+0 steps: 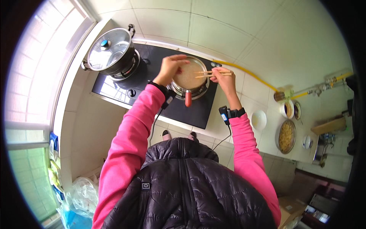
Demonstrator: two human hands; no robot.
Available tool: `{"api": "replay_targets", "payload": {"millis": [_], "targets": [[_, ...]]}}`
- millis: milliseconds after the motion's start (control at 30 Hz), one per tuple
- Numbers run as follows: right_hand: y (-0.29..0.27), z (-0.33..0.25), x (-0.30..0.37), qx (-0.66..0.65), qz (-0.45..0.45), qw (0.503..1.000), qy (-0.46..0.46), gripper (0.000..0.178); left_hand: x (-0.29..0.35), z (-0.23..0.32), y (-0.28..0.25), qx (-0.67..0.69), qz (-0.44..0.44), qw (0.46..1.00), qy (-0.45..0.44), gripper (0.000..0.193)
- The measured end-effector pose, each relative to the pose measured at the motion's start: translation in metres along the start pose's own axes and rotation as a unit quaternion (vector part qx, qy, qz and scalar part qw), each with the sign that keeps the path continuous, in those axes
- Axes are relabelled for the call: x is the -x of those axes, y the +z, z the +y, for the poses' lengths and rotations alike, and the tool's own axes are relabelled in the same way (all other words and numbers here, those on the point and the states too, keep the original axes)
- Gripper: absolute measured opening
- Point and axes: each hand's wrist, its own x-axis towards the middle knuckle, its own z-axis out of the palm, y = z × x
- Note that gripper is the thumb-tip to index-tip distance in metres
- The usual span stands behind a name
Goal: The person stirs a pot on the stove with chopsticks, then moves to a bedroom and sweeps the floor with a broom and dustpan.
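A small metal saucepan (pixel 204 64) with a red handle (pixel 188 98) sits on the right burner of the black gas hob (pixel 152 89). Pale, cloudy liquid (pixel 188 81) fills it. Over the pan's left side is my left hand (pixel 170 69), its fingers stretched out and apart from the thumb. Small reddish bits show near its fingertips; whether they are on the fingers or in the liquid I cannot tell. Beside the pan's right rim, my right hand (pixel 223 76) grips a pair of wooden chopsticks (pixel 204 74), their tips above or in the liquid.
A large dark pot (pixel 114 53) with a glass lid stands on the left burner. Along the counter to the right are a white bowl (pixel 259 120), a metal tray of pale yellow pieces (pixel 286 136) and small bowls (pixel 286 109). A yellow gas hose (pixel 248 72) runs behind.
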Motion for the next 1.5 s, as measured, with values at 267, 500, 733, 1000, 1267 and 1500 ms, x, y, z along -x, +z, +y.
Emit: {"api": "replay_targets", "payload": {"millis": [267,500,733,1000,1267,1500], "targets": [[0.010,-0.011,0.020,0.103,-0.010,0.983,-0.154,0.017,0.014,0.019,0.010,0.226,-0.051,0.966,-0.114,0.044],[0.032,-0.039,0.025,0.108,0.015,0.950,-0.293,0.015,0.030,0.027,0.019,0.480,-0.119,0.847,-0.195,0.033],[0.034,-0.036,0.020,0.133,0.011,0.951,-0.279,0.011,0.047,0.032,0.044,0.466,-0.054,0.859,-0.202,0.033],[0.015,-0.007,0.008,0.098,-0.033,0.962,-0.251,0.010,0.134,0.093,-0.024,0.049,0.039,0.988,0.138,0.041],[0.023,0.017,-0.008,-0.015,0.021,0.998,-0.050,0.015,0.236,-0.057,-0.220,-0.505,0.377,0.776,0.004,0.029],[0.015,0.024,-0.023,-0.002,0.045,0.998,0.039,0.018,0.349,-0.222,-0.280,-0.449,0.360,0.791,-0.208,0.030]]}}
